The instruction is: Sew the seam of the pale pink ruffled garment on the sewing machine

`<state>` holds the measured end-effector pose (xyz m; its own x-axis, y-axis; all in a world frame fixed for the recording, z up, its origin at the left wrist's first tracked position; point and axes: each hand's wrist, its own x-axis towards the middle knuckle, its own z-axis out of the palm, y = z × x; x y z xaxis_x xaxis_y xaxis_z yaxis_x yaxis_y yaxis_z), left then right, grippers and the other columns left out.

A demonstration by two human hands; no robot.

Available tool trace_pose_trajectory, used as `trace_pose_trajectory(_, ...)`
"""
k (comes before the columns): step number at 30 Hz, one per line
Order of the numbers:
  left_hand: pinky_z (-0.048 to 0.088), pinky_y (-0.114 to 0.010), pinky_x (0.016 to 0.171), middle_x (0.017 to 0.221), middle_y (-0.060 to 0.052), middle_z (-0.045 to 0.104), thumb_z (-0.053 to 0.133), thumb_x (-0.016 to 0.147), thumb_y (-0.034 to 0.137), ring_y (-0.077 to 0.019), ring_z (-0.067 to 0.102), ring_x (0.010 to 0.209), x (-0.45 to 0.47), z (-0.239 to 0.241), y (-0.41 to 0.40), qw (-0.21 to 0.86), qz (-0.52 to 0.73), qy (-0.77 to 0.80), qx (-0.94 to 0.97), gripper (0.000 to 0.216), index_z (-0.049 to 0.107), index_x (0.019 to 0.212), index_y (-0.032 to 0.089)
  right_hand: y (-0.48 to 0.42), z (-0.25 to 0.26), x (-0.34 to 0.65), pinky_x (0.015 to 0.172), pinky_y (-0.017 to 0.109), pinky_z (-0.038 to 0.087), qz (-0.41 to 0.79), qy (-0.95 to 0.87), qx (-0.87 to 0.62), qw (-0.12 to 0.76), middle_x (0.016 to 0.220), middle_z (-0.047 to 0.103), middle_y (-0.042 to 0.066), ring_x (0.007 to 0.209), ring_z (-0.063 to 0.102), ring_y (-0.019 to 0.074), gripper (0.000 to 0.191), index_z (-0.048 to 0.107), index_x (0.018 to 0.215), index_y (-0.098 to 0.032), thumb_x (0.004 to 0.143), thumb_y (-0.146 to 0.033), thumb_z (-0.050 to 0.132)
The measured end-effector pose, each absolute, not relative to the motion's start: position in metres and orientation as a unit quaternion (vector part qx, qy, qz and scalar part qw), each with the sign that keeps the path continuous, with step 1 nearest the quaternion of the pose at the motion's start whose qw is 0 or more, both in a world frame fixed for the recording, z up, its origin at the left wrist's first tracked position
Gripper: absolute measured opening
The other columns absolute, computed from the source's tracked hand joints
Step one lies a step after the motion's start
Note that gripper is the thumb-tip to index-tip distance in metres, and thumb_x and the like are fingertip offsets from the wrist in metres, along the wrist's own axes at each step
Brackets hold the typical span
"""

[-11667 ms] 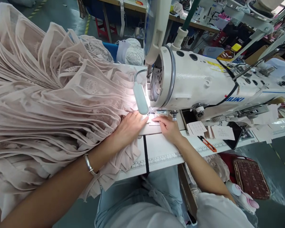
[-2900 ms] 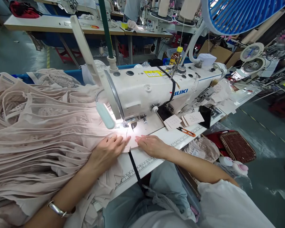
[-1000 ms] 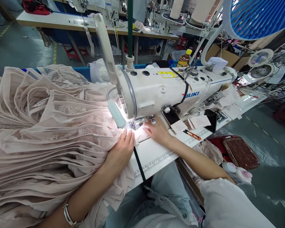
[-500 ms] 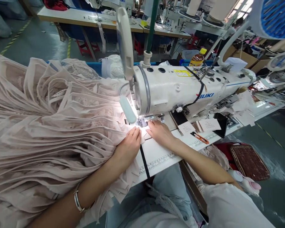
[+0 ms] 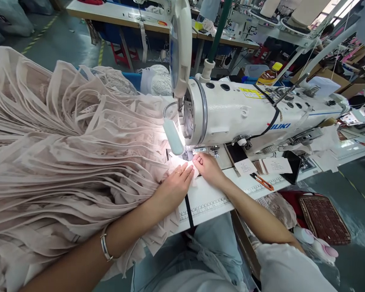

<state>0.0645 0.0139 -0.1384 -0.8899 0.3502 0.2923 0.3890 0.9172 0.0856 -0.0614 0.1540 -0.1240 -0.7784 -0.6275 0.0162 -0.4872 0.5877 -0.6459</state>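
My left hand (image 5: 177,187) lies flat on a pale pink piece of fabric (image 5: 174,163), fingers stretched out towards the needle area. My right hand (image 5: 209,169) is closed in a pinch at the right edge of that fabric, just in front of the presser foot (image 5: 188,155). The white sewing machine (image 5: 225,115) stands beyond both hands, its small lamp (image 5: 174,137) lighting the cloth. A large layered heap of pale pink garments (image 5: 79,170) spreads to the left, under and beside my left forearm. My right fingertips are partly hidden.
On the white table (image 5: 213,205) an orange cutter (image 5: 262,182) lies near paper tags (image 5: 275,165) and a dark tray (image 5: 292,164). A black strip (image 5: 189,211) crosses the front edge. A bottle (image 5: 269,75) stands behind the machine. A woven brown seat (image 5: 325,219) is at the right.
The view has shifted, so the machine appears further right. My left hand has come closer to my right hand, and its fingers lie flatter on the fabric. My right fingers are more curled.
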Motion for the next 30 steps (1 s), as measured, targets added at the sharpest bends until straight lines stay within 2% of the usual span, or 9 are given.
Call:
trace_pose_trajectory(4,0.043,-0.045,0.117,0.143,-0.023,0.058,0.034,0.091,-0.002,-0.0295,0.051,0.139,0.066,-0.138,0.021,0.122,0.008,-0.976,-0.182,0.051,0.054,0.138,-0.001,0.153,-0.121,-0.06,0.064,0.026,0.04,-0.314,0.89,-0.31,0.111,0.067,0.06,-0.001,0.064,0.056,0.016,0.015,0.052,0.076,-0.023,0.091,-0.024,0.048)
trace_pose_trajectory(15,0.049,-0.043,0.111,0.139,-0.024,0.061,0.033,0.092,0.0,-0.032,0.057,0.133,0.063,-0.137,0.027,0.145,0.07,-0.971,-0.175,0.049,0.054,0.136,-0.005,0.153,-0.124,-0.063,0.063,0.025,0.039,-0.308,0.891,-0.316,0.109,0.066,0.061,-0.002,0.062,0.055,0.0152,0.018,0.056,0.075,-0.022,0.092,-0.023,0.05)
trace_pose_trajectory(17,0.049,-0.043,0.11,0.137,-0.024,0.062,0.033,0.092,0.0,-0.0313,0.058,0.131,0.061,-0.137,0.027,0.154,0.058,-0.971,-0.173,0.047,0.055,0.134,-0.005,0.159,-0.124,-0.064,0.065,0.026,0.042,-0.323,0.88,-0.334,0.095,0.071,0.065,-0.001,0.066,0.058,0.0154,0.017,0.06,0.079,-0.022,0.094,-0.024,0.051)
trace_pose_trajectory(20,0.046,-0.044,0.112,0.13,-0.024,0.065,0.033,0.092,0.0,-0.0305,0.058,0.131,0.06,-0.14,0.026,0.189,0.021,-0.966,-0.173,0.044,0.056,0.13,-0.004,0.173,-0.123,-0.063,0.077,0.03,0.048,-0.339,0.837,-0.427,0.046,0.09,0.07,0.003,0.082,0.063,0.0176,0.018,0.068,0.091,-0.022,0.097,-0.024,0.051)
trace_pose_trajectory(23,0.046,-0.044,0.111,0.125,-0.021,0.067,0.033,0.092,0.0,-0.0292,0.057,0.13,0.06,-0.141,0.026,0.223,-0.007,-0.963,-0.152,0.041,0.057,0.126,0.0,0.183,-0.121,-0.059,0.086,0.036,0.052,-0.282,0.802,-0.526,-0.006,0.105,0.069,0.008,0.096,0.063,0.0216,0.025,0.071,0.105,-0.021,0.101,-0.024,0.047)
trace_pose_trajectory(26,0.051,-0.046,0.101,0.12,-0.023,0.066,0.036,0.091,0.0,-0.0319,0.061,0.122,0.062,-0.136,0.025,0.238,0.003,-0.967,-0.087,0.035,0.06,0.117,0.003,0.181,-0.121,-0.051,0.088,0.042,0.054,-0.166,0.819,-0.546,-0.052,0.111,0.068,0.014,0.103,0.061,0.027,0.028,0.069,0.116,-0.014,0.102,-0.023,0.046)
trace_pose_trajectory(30,0.056,-0.039,0.076,0.094,-0.014,0.069,0.042,0.09,0.0,-0.0257,0.066,0.088,0.061,-0.127,0.026,0.161,0.01,-0.982,-0.101,0.025,0.065,0.097,0.009,0.173,-0.126,-0.047,0.1,0.045,0.052,-0.075,0.821,-0.559,-0.088,0.113,0.07,0.016,0.113,0.061,0.0276,0.039,0.067,0.122,-0.012,0.099,-0.007,0.035)
